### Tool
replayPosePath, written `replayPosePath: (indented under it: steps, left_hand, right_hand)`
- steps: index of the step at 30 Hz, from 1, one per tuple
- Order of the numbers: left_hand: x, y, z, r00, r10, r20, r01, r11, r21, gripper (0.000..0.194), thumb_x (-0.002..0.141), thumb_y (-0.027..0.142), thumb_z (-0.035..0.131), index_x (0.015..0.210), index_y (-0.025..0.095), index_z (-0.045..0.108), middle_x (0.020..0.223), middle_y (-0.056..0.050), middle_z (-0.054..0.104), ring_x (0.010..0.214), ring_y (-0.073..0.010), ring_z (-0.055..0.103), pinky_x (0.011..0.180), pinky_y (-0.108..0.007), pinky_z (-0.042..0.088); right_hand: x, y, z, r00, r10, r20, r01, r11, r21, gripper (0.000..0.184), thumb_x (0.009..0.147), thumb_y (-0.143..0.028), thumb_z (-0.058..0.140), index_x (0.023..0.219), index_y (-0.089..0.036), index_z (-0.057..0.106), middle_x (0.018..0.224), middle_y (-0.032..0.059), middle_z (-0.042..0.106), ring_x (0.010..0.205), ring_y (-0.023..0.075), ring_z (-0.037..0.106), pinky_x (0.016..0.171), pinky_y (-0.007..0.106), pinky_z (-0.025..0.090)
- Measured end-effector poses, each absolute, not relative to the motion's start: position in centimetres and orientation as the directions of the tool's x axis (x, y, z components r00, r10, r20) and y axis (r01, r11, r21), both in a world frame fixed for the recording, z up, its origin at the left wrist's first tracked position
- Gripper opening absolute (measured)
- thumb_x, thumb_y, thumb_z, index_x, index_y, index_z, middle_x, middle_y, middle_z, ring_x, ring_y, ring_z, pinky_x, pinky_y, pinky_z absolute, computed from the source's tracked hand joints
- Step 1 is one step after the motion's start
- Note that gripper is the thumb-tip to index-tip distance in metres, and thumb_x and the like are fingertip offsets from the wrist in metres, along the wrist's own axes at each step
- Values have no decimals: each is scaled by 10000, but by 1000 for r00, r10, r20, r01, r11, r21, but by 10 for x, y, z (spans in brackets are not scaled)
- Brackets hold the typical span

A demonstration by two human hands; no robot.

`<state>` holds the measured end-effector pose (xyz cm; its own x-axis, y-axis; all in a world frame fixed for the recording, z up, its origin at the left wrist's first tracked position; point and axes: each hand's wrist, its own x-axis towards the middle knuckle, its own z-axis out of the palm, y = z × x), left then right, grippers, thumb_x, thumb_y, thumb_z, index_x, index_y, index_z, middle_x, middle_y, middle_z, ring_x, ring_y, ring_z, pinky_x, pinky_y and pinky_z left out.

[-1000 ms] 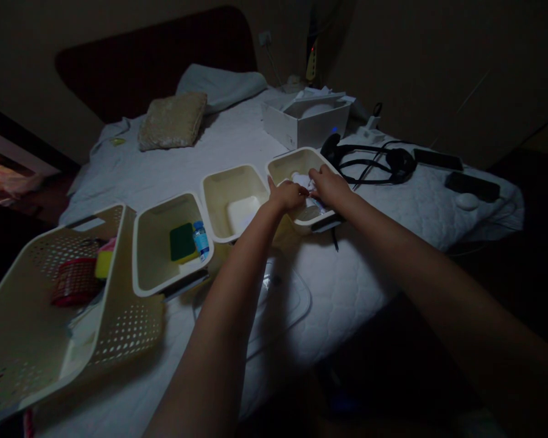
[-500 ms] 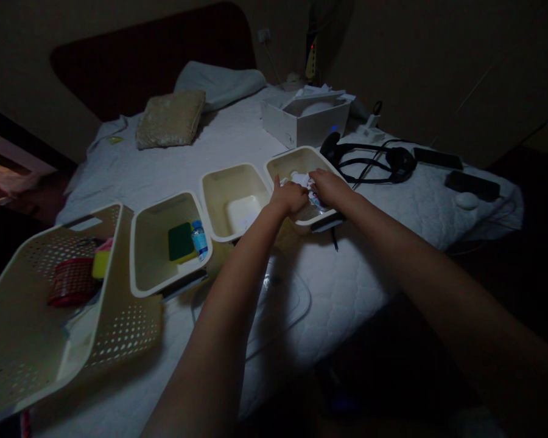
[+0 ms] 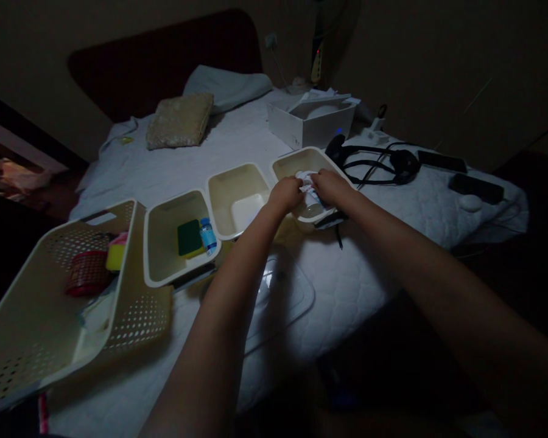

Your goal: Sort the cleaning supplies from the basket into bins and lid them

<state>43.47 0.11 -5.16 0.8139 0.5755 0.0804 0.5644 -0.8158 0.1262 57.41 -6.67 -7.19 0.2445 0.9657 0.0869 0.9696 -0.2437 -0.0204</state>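
Inside the rightmost cream bin, a crumpled white cloth with a coloured print lies between my hands. My left hand is closed on the cloth's left side. On its right side my right hand grips it, fingers curled. Some fingertips are hidden in the folds. To the left stands another cream bin with something pale at its bottom. Further left, a third bin contains a green and yellow sponge and a small blue-labelled bottle.
A large perforated basket at left holds a red mesh container and a yellow item. Under my left forearm lies a clear plastic lid. Black headphones, phones and a white box sit beyond on the bed.
My left thumb, raised before, is now folded down against the cloth, and the hands have shifted slightly. The whole view has moved a little, so everything appears further right.
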Motion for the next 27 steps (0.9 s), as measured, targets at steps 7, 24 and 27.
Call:
replayPosePath:
  steps: [7,24,27]
  left_hand:
    - [421,1,-50,836,545,67,537,-837,107,371,853,164,432,1136,128,669,1164,-121,681,1093,-208,619,944,-295,468]
    - [393,-6,-34,798,593,106,571,-801,181,403,839,107,423,1181,118,637,1246,-142,647,1141,-218,601,970,-310,460]
    - [393,-5,-33,797,596,96,575,-798,180,394,844,116,430,1176,131,641,1242,-130,650,1135,-210,603,965,-303,462]
  right_hand:
    - [568,-69,-66,259,957,130,966,-256,-41,376,969,-225,361,1213,-87,611,1165,190,622,1019,244,609,850,295,443]
    - [581,-93,-31,216,936,-277,961,-255,-110,357,799,-150,655,1149,-181,717,986,70,737,863,198,670,775,266,479]
    - [578,-93,-34,240,942,-234,965,-258,-49,298,823,-181,637,1106,-175,730,1028,112,727,915,236,675,772,294,480]
